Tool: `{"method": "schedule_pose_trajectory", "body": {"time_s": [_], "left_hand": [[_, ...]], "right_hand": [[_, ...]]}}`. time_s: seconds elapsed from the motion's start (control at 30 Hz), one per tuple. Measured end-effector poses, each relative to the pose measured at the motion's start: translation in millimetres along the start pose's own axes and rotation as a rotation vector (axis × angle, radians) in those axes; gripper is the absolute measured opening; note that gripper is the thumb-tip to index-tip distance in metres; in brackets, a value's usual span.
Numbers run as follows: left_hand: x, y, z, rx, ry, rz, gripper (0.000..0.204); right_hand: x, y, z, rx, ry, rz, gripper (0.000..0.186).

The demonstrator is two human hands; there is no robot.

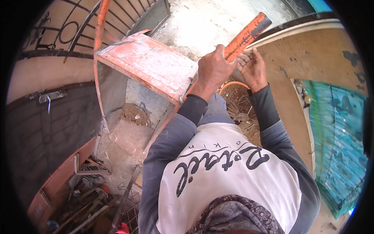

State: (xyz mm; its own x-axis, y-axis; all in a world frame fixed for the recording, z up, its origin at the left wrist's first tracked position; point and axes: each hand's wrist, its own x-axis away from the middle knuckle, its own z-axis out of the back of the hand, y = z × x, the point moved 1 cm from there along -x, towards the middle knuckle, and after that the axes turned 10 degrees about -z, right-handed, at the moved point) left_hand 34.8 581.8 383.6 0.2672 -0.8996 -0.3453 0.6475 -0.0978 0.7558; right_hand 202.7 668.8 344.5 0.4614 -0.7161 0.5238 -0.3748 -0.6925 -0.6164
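Note:
My left hand (214, 69) is closed around the lower part of an orange tube (248, 36) with worn, dark patches. The tube slants up and to the right, and its far end is dark. Just beside its lower end, my right hand (253, 71) is open, palm up, with the fingers a little curled. Whether those fingertips touch the tube I cannot tell. Below the hands shows part of a curved orange rim (236, 83), with brown, strawy debris (238, 107) near it.
A worn red metal bench (152, 64) stands to the left, with soil (134, 114) underneath. Barred metalwork (74, 29) and a dark latched door (48, 124) are farther left. Scrap pieces (91, 199) fill the lower left. A tan panel (300, 58) and teal sheeting (337, 136) are on the right.

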Motion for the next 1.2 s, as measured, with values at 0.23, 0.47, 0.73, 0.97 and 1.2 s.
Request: {"method": "schedule_pose_trajectory", "body": {"time_s": [0.23,0.47,0.73,0.97,1.2], "left_hand": [[2.2,4.0,-4.6,-0.074,0.038,-0.032,0.033],[7.0,-5.0,-7.4,-0.034,0.030,-0.057,0.030],[13.4,12.1,-6.6,-0.075,0.017,-0.084,0.035],[-1.4,-19.2,-15.8,-0.126,0.017,-0.174,0.041],[21.9,-3.8,-12.0,-0.081,0.034,-0.275,0.058]], "right_hand": [[153.3,161.8,82.5,0.079,0.402,-0.153,0.023],[294.2,180.8,111.1,0.336,0.707,0.137,0.021],[456.6,117.2,234.0,1.579,1.621,0.239,0.051],[511.9,167.3,250.4,1.556,1.349,0.057,0.073],[595.3,268.9,194.6,1.388,1.423,0.006,0.060]]}}
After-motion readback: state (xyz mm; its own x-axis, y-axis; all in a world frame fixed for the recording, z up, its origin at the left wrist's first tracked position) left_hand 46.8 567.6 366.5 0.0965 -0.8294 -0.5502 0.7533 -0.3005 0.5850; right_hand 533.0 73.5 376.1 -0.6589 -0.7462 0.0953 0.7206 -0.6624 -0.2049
